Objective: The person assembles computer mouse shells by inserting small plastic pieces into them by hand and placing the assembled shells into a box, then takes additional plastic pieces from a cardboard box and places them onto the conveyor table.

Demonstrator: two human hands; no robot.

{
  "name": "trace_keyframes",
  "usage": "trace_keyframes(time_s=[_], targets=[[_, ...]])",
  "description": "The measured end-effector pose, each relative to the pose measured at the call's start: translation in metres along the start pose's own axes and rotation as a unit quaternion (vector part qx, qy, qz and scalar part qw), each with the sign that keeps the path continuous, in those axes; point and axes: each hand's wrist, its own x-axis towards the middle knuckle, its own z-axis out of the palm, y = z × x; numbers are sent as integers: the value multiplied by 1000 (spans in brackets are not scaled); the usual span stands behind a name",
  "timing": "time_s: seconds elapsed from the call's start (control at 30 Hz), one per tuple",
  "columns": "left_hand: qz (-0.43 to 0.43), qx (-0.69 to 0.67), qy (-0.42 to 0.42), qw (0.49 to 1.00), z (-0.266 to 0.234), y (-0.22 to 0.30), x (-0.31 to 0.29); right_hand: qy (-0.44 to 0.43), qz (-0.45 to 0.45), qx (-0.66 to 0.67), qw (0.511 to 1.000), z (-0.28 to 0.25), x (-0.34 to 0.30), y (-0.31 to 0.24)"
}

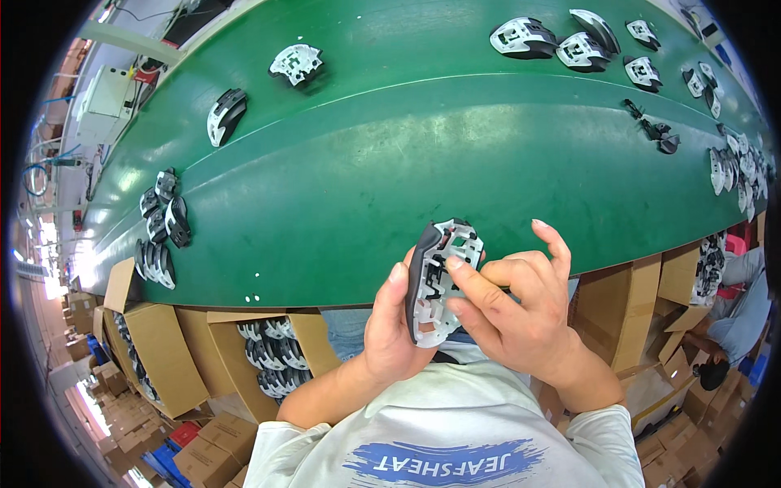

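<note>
Black-and-white plastic mouse shell (429, 302) is being held at the near edge of the green table (390, 179). Similar shells (176, 221) are lying leftward; the left hand (386, 332) is gripping the held one; the right hand (525, 302), thumb and forefinger parted, is touching its white inside.

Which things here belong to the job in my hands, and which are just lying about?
In the job:
Black-and-white shell, held in your left hand
Right hand, index fingertip at the shell's inner side

Apparently just lying about:
Similar shells on the green table
Black corded piece
Open cardboard boxes
</note>
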Motion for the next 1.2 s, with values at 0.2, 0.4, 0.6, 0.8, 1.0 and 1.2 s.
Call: trace_keyframes(time_s=[0.2,0.4,0.6,0.8,1.0,1.2], targets=[[-3,-32,-22,999,5,1,3,-59,-19,-67,996,-2,-6,-5],[8,-31,-2,999,-2,2,2,-88,-21,-32,995,-12,-7,-7],[25,56,-51,997,-6,6,5,-124,-24,75,989,-16,-4,-20],[58,174,-26,983,-7,6,4,-169,44,152,973,-13,2,-23],[88,255,-3,963,-14,-3,8,-178,69,189,963,-4,2,-14],[97,276,12,956,-16,-9,13,-206,76,207,953,-3,1,-4]])
